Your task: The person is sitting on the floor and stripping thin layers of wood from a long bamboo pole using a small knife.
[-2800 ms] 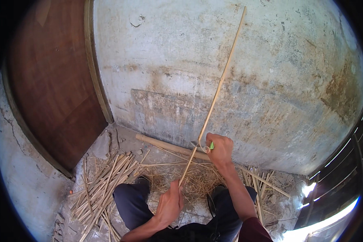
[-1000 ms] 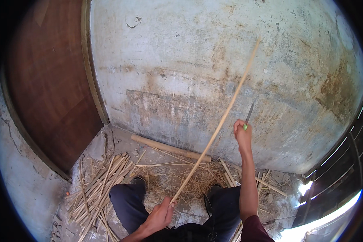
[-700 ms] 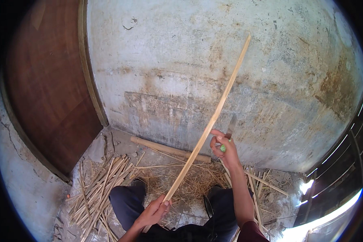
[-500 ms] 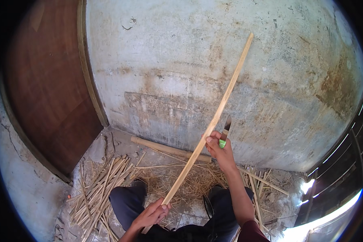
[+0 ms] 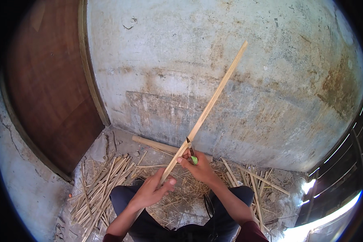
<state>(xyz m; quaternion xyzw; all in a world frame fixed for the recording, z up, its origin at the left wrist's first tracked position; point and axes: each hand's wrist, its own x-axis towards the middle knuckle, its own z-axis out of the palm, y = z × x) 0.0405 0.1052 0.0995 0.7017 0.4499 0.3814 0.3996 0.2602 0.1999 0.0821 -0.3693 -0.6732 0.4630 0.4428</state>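
Observation:
A long pale bamboo strip [image 5: 218,94] slants up and away to the right in front of me. Round its lower end my left hand [image 5: 152,189] is closed, its thumb lying to the right of the strip. Farther up, my right hand [image 5: 198,167] grips a short knife [image 5: 192,152] with a green handle. The blade points up and crosses the strip's edge, while the right thumb and fingers also press against the strip. The strip's end below my left palm is hidden.
Many split strips [image 5: 103,187] lie in a heap left of my legs, with more strips [image 5: 256,185] on the right. Shavings [image 5: 181,185] litter the floor between my feet. A thick round pole [image 5: 153,143] rests along the stained wall [image 5: 169,72]. A brown door [image 5: 52,88] stands left.
My right hand has come down and left along the strip, bringing the knife blade against it. My left hand has moved slightly up and left. The strip leans more and its far tip is lower.

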